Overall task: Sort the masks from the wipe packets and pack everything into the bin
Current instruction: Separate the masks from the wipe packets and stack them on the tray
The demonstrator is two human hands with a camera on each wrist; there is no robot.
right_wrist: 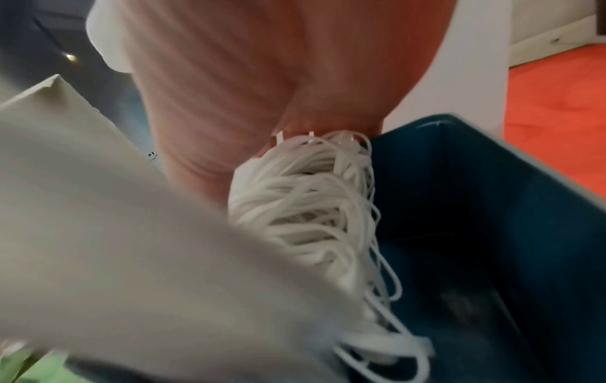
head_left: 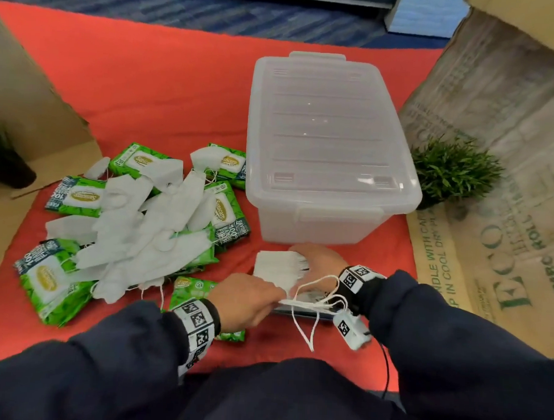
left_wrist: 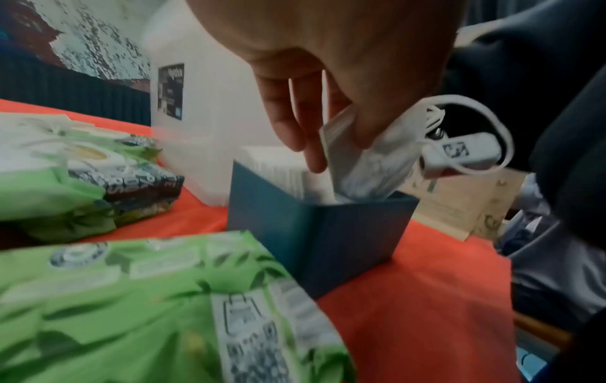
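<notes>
Head view, left to right: green "Sanicare" wipe packets [head_left: 79, 198] and loose white folded masks [head_left: 147, 236] heaped toward the red-covered bench's left edge; left hand [head_left: 249, 299] pinches one mask [left_wrist: 370, 165] over a small blue box [left_wrist: 315, 233]; right hand [head_left: 318, 262] apparently steadies the stacked masks [head_left: 279, 268]; the clear lidded plastic bin [head_left: 329, 142] sits shut just beyond.
</notes>
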